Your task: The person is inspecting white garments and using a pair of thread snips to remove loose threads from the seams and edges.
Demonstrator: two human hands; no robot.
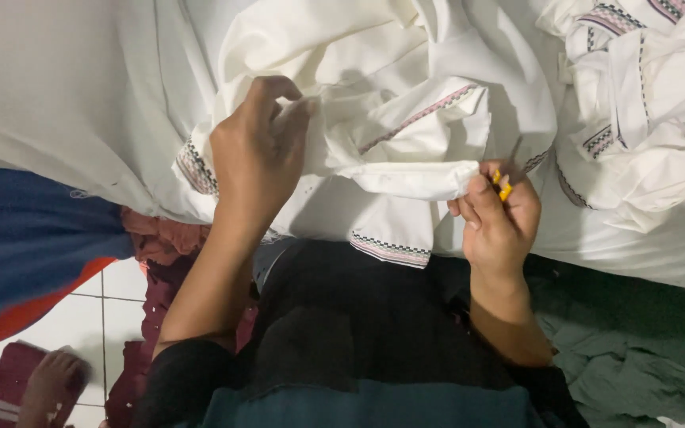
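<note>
Head view: white garment [406, 150] with woven trim heaped across lap and far side. Left hand [259, 154] pinching a fold near trimmed cuff; right hand [497, 218] closed on folded edge, small yellow tool [504, 187] between fingers. Judged light, soft, limp, prone to slumping; best gripped at hemmed, banded edges. More white garments [644, 95] far right.

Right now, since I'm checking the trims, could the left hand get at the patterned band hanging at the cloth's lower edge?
Probably yes. The left hand grips white cloth just up and left of the patterned band, which hangs uncovered with nothing lying between. The right hand holds a fold and a small yellow tool.
</note>
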